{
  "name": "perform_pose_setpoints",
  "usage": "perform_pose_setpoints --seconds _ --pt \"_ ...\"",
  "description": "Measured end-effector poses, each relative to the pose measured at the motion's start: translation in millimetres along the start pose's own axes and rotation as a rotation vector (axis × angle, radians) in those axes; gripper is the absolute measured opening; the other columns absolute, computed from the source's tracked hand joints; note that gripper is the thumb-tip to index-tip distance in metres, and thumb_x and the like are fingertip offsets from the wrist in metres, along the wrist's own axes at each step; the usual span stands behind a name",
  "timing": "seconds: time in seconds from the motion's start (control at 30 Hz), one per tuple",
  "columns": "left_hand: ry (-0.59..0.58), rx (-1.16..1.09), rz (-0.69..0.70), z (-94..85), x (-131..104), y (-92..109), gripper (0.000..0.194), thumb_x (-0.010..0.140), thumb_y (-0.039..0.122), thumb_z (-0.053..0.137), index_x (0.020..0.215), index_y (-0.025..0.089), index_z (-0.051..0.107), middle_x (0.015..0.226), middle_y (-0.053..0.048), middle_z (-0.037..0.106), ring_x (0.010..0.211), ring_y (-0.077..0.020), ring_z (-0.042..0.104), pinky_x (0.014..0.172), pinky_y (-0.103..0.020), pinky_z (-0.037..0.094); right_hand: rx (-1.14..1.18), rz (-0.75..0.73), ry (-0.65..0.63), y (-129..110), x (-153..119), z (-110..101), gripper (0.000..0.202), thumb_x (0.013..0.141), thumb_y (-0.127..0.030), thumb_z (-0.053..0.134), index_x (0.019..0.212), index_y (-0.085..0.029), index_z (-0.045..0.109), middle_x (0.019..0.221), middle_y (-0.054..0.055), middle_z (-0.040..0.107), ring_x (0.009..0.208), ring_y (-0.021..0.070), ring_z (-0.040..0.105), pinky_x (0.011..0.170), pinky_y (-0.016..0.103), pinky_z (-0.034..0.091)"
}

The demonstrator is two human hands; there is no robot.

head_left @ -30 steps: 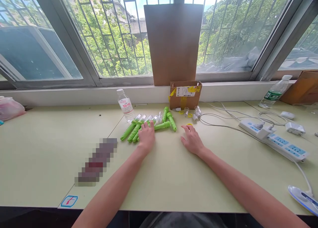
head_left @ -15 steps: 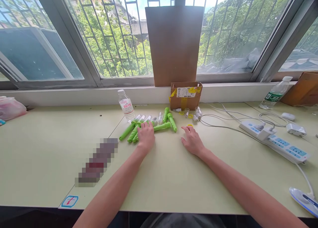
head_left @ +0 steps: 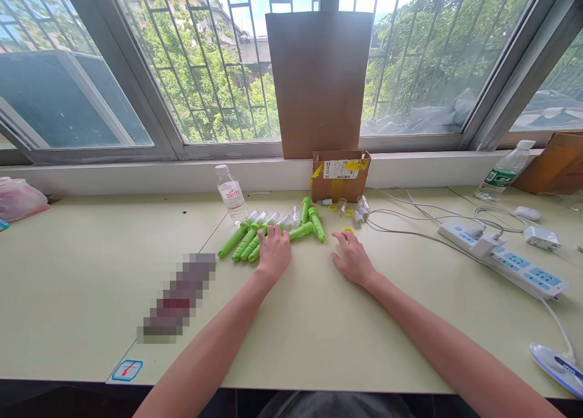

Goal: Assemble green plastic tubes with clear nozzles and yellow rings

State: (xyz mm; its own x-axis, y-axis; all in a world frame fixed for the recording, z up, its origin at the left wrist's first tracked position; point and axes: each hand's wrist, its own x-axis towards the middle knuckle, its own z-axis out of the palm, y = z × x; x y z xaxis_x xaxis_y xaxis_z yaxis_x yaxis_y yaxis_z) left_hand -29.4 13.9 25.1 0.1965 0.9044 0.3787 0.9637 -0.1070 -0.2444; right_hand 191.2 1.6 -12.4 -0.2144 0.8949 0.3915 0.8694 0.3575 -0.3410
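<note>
Several green sticks with clear tops [head_left: 233, 240] lie side by side, slanting, left of the middle of the table [head_left: 291, 321]. My left hand [head_left: 274, 250] is over the right end of this row, its fingers curled on a green stick that it partly hides. Just right of it a green stick [head_left: 301, 230] lies crosswise, with two more green pieces [head_left: 316, 225] beside and behind it. My right hand [head_left: 351, 259] rests on the table with its fingers loosely bent and apart, holding nothing. A yellow ring [head_left: 348, 229] lies just beyond its fingertips.
Behind stand a cardboard box [head_left: 340, 188], clear cups [head_left: 363, 205] and a water bottle [head_left: 232, 197]. To the right are a power strip [head_left: 505, 261], cables and another bottle [head_left: 504, 171]. A pixelated dark object [head_left: 180, 299] lies at left.
My left hand has moved slightly right along the row, and more of the green sticks to its left shows. My right hand has stayed where it was.
</note>
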Motion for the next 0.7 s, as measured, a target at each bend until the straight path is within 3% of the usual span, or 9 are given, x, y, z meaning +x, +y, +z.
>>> perform_pose_setpoints --seconds 0.23,0.4,0.63,0.7 --pt "0.008 -0.029 0.040 -0.8 -1.9 4.9 0.025 0.085 0.017 0.038 0.092 0.013 0.061 0.104 -0.018 0.053 0.103 -0.0311 0.043 0.094 -0.051 0.026 -0.007 -0.002 -0.003 0.6 -0.1 1.1 0.046 0.082 -0.023 0.050 0.127 -0.016 0.042 0.115 0.012 0.046 0.101 0.0231 0.050 0.086 0.036 0.042" --pt "-0.021 -0.067 0.063 -5.4 -3.7 11.7 0.024 0.087 0.021 0.037 0.094 0.013 0.058 0.101 -0.016 0.056 0.101 -0.0305 0.047 0.086 -0.045 0.033 -0.008 0.002 -0.013 -0.5 0.4 -0.5 0.045 0.082 -0.023 0.050 0.127 -0.017 0.043 0.114 0.012 0.046 0.101 0.0229 0.049 0.085 0.036 0.042" --pt "-0.229 -0.200 0.061 -5.8 -6.8 17.9 0.038 0.089 0.034 0.037 0.120 0.013 0.043 0.089 -0.012 0.064 0.085 -0.0267 0.060 0.070 -0.034 0.042 -0.026 -0.004 -0.070 -2.1 -0.1 -3.0 0.033 0.085 -0.024 0.047 0.117 -0.018 0.053 0.107 0.010 0.053 0.103 0.0233 0.049 0.089 0.036 0.039" --pt "-0.293 -0.232 0.052 -5.6 -7.4 18.9 0.038 0.090 0.036 0.035 0.120 0.013 0.041 0.087 -0.011 0.065 0.080 -0.0263 0.063 0.065 -0.033 0.043 -0.027 -0.013 -0.079 -1.7 -0.3 -3.3 0.028 0.086 -0.024 0.047 0.111 -0.019 0.057 0.106 0.010 0.055 0.103 0.0227 0.049 0.090 0.036 0.039"
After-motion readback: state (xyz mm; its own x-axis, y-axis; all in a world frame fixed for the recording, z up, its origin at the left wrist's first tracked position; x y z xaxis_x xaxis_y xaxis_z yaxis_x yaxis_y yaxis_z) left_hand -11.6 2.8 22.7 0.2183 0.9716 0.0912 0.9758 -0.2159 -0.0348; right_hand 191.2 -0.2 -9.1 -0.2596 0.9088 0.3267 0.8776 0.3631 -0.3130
